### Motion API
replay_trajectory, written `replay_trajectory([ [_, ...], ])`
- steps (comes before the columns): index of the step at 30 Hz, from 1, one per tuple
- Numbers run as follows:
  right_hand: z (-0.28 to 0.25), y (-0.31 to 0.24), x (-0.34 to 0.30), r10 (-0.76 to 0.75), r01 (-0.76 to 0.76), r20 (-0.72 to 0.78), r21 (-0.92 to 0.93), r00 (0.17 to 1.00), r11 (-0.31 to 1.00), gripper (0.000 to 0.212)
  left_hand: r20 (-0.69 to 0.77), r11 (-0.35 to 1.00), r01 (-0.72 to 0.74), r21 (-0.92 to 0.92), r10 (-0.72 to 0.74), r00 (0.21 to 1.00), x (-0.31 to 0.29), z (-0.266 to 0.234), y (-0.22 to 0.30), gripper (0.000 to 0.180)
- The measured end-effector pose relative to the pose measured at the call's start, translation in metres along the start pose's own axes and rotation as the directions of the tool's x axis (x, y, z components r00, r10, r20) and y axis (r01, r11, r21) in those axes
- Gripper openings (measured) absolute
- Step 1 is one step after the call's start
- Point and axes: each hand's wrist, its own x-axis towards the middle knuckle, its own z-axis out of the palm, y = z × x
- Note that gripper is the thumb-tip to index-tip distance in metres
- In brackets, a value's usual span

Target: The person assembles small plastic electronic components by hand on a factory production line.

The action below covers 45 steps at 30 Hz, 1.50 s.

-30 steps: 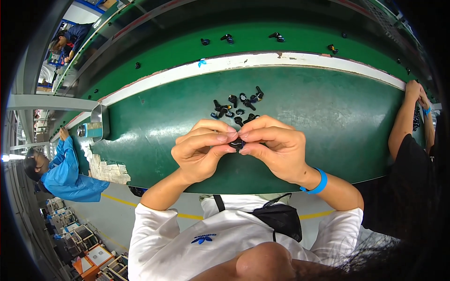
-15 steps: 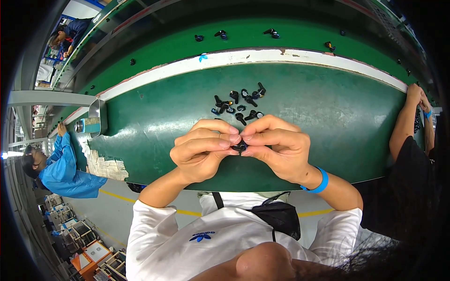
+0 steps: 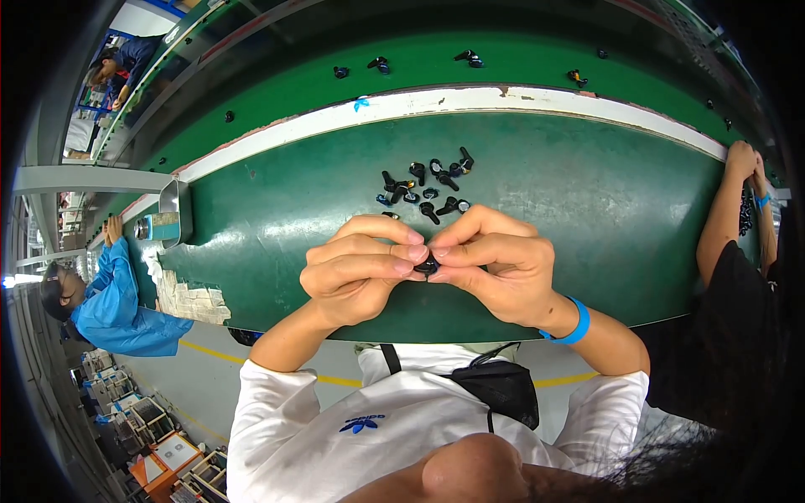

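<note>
A small black earbud piece (image 3: 428,266) is pinched between the fingertips of both hands, above the near part of the green table. My left hand (image 3: 359,267) grips it from the left with thumb and fingers. From the other side my right hand (image 3: 501,261), with a blue band on its wrist, closes on the same piece. Fingers cover most of it, so its details are hidden. Just beyond the hands lies a loose cluster of black stemmed earbud parts (image 3: 444,178), some showing blue or gold bits.
Past a worn white ledge (image 3: 503,96), a green conveyor belt (image 3: 537,67) carries more earbud parts (image 3: 470,59). A metal tray (image 3: 175,210) hangs at the table's left. One person in blue (image 3: 109,293) sits left; another's bare arm (image 3: 723,210) reaches in at right.
The earbud parts on the belt have shifted left. My hands stay in nearly the same place, with the piece turned slightly between the fingertips.
</note>
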Motion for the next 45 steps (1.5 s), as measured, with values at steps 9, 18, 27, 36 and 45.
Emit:
replay_trajectory([
  [9,0.002,0.005,0.002,-0.018,0.018,0.006,0.023,1.0,1.0,0.013,-0.038,0.999,0.037,0.0,-0.037,0.999,-0.007,0.002,-0.005,0.026],
  [18,0.007,0.018,-0.005,0.261,-0.26,-0.119,0.029,0.958,0.965,0.015,0.054,0.975,0.164,0.149,-0.173,0.983,-0.003,0.002,-0.017,0.016],
  [27,0.001,0.013,0.002,0.41,-0.391,-0.071,0.196,0.909,0.899,0.017,-0.146,0.698,0.28,0.66,-0.246,0.958,0.064,-0.098,-0.101,0.021],
  [36,-0.005,0.021,0.002,0.427,-0.408,-0.051,0.214,0.903,0.888,0.016,0.303,0.491,-0.112,0.864,-0.329,0.894,0.108,-0.106,-0.156,0.03],
  [45,-0.02,0.018,0.014,0.49,-0.431,-0.22,0.267,0.844,0.862,0.018,-0.005,0.795,0.605,-0.047,-0.606,0.795,0.055,-0.037,-0.076,0.025],
])
